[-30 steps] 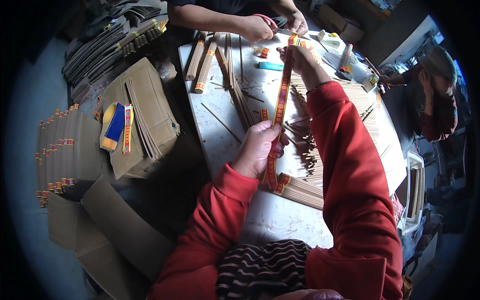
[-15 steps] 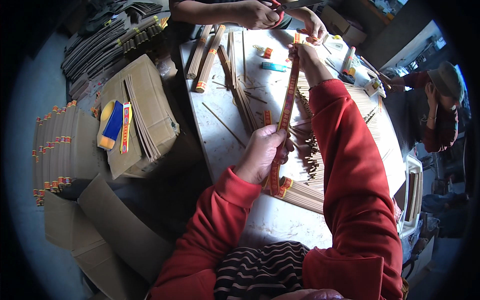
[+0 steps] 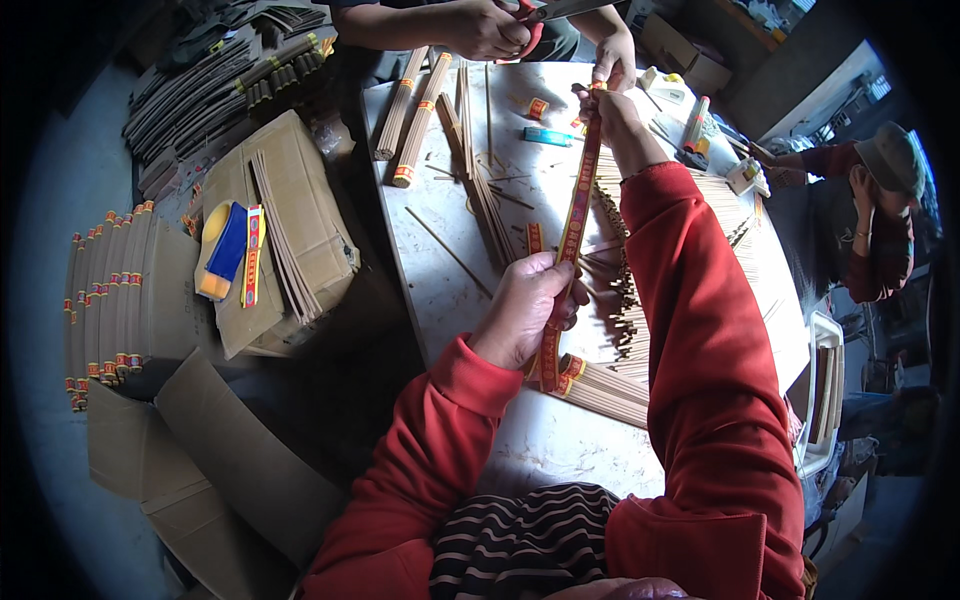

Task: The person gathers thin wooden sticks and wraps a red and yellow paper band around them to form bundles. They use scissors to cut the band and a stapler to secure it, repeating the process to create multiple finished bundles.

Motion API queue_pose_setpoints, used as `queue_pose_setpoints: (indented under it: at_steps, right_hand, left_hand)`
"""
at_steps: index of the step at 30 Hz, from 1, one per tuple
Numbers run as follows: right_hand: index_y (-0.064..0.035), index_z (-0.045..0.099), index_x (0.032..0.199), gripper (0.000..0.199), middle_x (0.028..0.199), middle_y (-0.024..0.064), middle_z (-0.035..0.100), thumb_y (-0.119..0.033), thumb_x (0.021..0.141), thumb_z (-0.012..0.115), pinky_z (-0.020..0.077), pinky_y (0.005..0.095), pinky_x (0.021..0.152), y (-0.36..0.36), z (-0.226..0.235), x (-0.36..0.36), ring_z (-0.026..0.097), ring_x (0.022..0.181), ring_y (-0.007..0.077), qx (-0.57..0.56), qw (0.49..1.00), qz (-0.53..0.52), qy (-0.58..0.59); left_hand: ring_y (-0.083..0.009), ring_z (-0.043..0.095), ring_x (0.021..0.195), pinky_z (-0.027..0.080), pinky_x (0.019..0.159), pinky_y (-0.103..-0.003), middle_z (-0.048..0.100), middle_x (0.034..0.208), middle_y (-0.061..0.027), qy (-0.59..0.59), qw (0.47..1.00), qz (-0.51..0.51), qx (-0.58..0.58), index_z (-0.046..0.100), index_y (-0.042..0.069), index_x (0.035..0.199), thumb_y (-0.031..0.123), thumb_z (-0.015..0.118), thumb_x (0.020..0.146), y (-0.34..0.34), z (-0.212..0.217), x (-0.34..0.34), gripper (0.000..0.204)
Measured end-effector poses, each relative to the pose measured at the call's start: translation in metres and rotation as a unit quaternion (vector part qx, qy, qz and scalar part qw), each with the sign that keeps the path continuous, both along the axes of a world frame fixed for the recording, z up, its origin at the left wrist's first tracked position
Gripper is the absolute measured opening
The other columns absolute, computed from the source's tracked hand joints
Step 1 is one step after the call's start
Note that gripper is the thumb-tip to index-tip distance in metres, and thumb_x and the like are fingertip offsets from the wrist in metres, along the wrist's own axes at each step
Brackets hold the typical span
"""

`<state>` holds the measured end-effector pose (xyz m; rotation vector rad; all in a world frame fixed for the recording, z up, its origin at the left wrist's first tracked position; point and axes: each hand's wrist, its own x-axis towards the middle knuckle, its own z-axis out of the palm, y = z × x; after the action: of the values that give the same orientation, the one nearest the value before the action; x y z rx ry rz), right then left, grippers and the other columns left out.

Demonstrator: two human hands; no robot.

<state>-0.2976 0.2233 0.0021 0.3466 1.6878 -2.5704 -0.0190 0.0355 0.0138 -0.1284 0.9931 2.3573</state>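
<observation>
A long red-and-yellow printed paper strip (image 3: 582, 195) is stretched between my two hands above the table. My left hand (image 3: 525, 308) is closed on its near part, thumb on top, and a length of strip hangs below the fist. Farther away, my right hand (image 3: 618, 118) pinches the strip's far end. A co-worker's hand (image 3: 612, 60) reaches down right at that end; whether it grips the strip I cannot tell. Their other hand holds red-handled scissors (image 3: 531, 38). Beneath my hands lie a banded stick bundle (image 3: 605, 388) and a stack of thin brown sticks (image 3: 634, 330).
Banded stick bundles (image 3: 422, 120), loose sticks and a teal object (image 3: 548, 136) lie on the white table (image 3: 440, 325). To the left stand a carton (image 3: 290, 170) with sticks and a blue-and-yellow object, and an open box (image 3: 230, 450). Another person (image 3: 870, 210) sits at the right.
The co-worker's scissors have shifted left, and their other hand has come in to the strip's far end. My hands have barely moved and still hold the strip taut.
</observation>
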Motion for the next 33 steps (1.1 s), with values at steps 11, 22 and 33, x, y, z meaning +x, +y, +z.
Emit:
queue_pose_setpoints:
  at_steps: [11,22,33]
  right_hand:
    - [0.0025,0.041,0.099,0.021,0.079,0.0127,0.055,-0.015,0.089,0.037,0.0464,0.0241,0.053,-0.026,0.012,0.034,0.052,0.06,0.0152,-0.06,0.997,0.05,0.0]
    - [0.0009,0.041,0.087,0.016,0.067,0.0083,0.049,-0.012,0.089,0.033,0.0407,0.0235,0.046,-0.058,0.01,0.122,0.043,0.05,0.012,-0.086,0.994,0.071,-0.006]
    - [-0.0007,0.038,0.084,0.01,0.065,0.0066,0.044,-0.007,0.086,0.032,0.0344,0.0214,0.042,-0.059,0.003,0.121,0.033,0.046,0.0097,-0.102,0.992,0.064,-0.025]
  left_hand:
    - [-0.0084,0.041,0.045,0.035,0.041,-0.021,0.052,0.063,-0.0075,-0.002,0.999,0.017,0.03,0.048,0.003,0.082,0.012,0.045,0.086,-0.007,-0.009,-0.001,0.011]
    - [-0.0105,0.043,0.047,0.038,0.044,-0.023,0.052,0.065,-0.0092,-0.003,0.996,0.013,0.084,0.048,0.002,0.081,0.012,0.047,0.085,-0.005,-0.013,-0.004,0.011]
    - [-0.0102,0.043,0.047,0.038,0.044,-0.023,0.051,0.065,-0.0094,0.005,0.996,0.011,0.087,0.048,0.001,0.081,0.012,0.047,0.085,-0.005,-0.015,-0.003,0.012]
